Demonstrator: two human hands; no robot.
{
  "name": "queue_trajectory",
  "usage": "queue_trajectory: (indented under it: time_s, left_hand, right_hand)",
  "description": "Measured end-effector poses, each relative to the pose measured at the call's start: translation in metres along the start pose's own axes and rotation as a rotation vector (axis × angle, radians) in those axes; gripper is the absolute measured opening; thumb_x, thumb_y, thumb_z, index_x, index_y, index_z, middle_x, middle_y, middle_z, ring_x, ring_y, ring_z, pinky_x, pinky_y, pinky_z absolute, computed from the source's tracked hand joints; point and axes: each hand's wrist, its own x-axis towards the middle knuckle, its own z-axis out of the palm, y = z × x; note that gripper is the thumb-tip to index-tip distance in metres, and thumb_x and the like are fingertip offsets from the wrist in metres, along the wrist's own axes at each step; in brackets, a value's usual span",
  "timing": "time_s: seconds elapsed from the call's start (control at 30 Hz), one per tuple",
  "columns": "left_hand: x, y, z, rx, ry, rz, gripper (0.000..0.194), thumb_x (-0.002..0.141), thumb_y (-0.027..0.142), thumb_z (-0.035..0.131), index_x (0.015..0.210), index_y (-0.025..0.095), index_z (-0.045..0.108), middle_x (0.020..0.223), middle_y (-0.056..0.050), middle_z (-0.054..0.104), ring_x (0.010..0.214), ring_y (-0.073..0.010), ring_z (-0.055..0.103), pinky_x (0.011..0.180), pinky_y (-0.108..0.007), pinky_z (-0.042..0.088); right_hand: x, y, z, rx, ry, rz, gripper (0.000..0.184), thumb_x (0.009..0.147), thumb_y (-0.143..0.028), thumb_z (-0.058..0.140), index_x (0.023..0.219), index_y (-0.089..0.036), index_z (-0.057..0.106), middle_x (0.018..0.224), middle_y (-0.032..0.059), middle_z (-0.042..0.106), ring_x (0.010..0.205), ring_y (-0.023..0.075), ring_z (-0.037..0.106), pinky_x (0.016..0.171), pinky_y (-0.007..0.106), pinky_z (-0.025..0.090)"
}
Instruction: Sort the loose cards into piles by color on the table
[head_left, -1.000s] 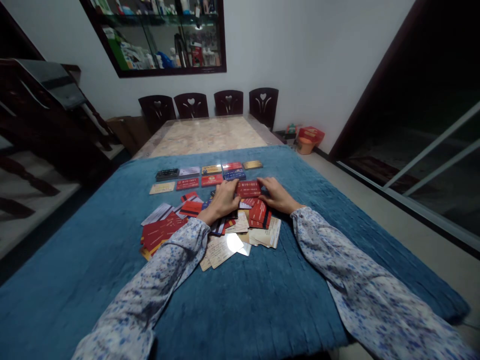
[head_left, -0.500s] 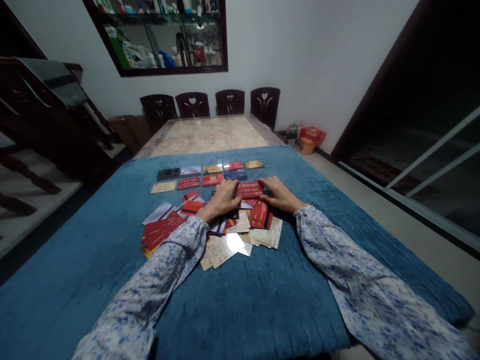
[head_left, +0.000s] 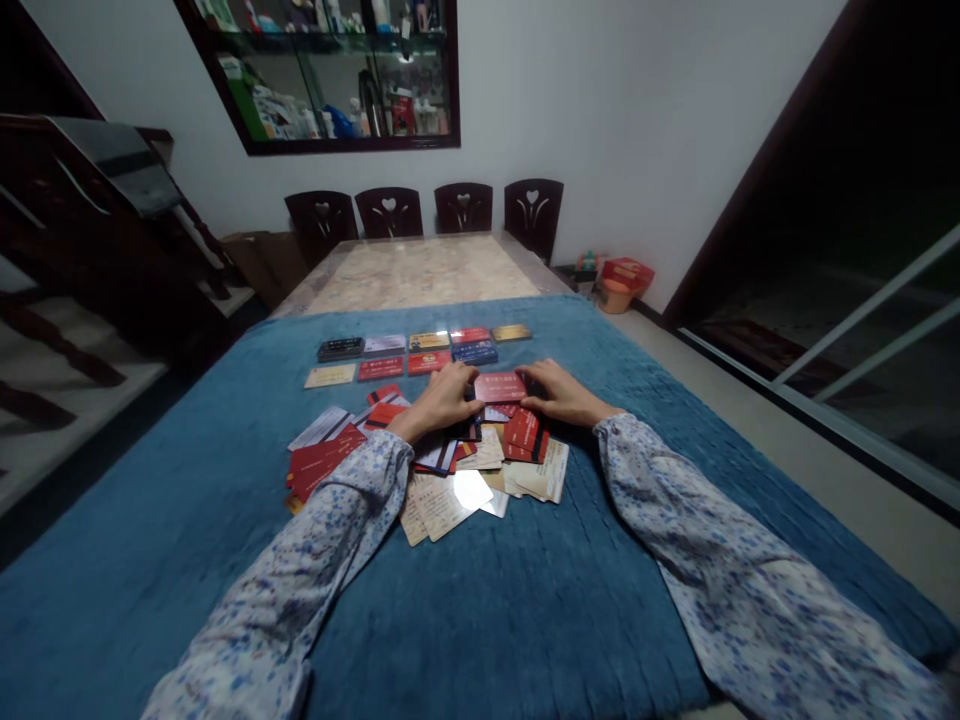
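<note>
Red flat rectangular card point(head_left: 499, 386) pinched between left hand point(head_left: 441, 398) and right hand point(head_left: 559, 393).

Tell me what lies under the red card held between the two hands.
Under the red card lies a loose pile of cards, red, beige and dark ones, on the blue cloth. The left hand and right hand cover what lies beneath them.

red card point(head_left: 500, 386), blue cloth point(head_left: 525, 600), floral sleeves point(head_left: 315, 560)

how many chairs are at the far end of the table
4, side by side in a row against the wall beyond the table: chair one at the left, chair two, chair three, and chair four at the right. Only their backs show; none seems hidden.
</note>
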Motion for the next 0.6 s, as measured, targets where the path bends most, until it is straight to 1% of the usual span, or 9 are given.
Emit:
queue_trajectory:
  time_s: [0.17,0.3,0.47,0.6]
  left_hand:
    - [-0.002,-0.005,-0.005,-0.02,-0.011,0.021,0.037,0.082,0.031,0.07,0.116,0.018,0.065,0.118,-0.011,0.064,0.113,-0.0293,0.06,0.099,-0.045,0.049]
    - [-0.007,-0.01,-0.011,-0.014,-0.008,0.036,0.034,0.082,0.032,0.071,0.113,0.018,0.066,0.118,-0.011,0.064,0.112,-0.0294,0.06,0.099,-0.045,0.049]
    - [-0.014,-0.022,-0.018,0.002,-0.009,0.038,0.037,0.082,0.03,0.071,0.116,0.017,0.066,0.119,-0.013,0.064,0.115,-0.0298,0.059,0.101,-0.045,0.049]
    - [-0.022,-0.032,-0.025,0.014,-0.005,0.025,0.038,0.082,0.031,0.072,0.117,0.019,0.066,0.121,-0.012,0.063,0.119,-0.0299,0.057,0.103,-0.045,0.048]
  right_hand:
    - [0.002,-0.005,-0.003,-0.014,-0.023,-0.004,0.051,0.089,-0.035,0.068,0.136,-0.018,0.062,0.113,0.0131,0.068,0.102,0.0292,0.057,0.09,0.044,0.047]
    - [0.006,-0.014,-0.006,-0.03,-0.049,0.002,0.05,0.091,-0.038,0.066,0.135,-0.016,0.062,0.113,0.0137,0.068,0.102,0.029,0.056,0.09,0.043,0.047]
    - [0.019,-0.021,-0.004,-0.042,-0.094,-0.03,0.05,0.089,-0.039,0.069,0.134,-0.017,0.063,0.107,0.0119,0.068,0.101,0.0277,0.056,0.089,0.041,0.046]
    - [0.032,-0.027,0.001,-0.078,-0.104,-0.063,0.049,0.088,-0.041,0.07,0.13,-0.016,0.065,0.107,0.0122,0.068,0.099,0.0276,0.056,0.088,0.042,0.045]
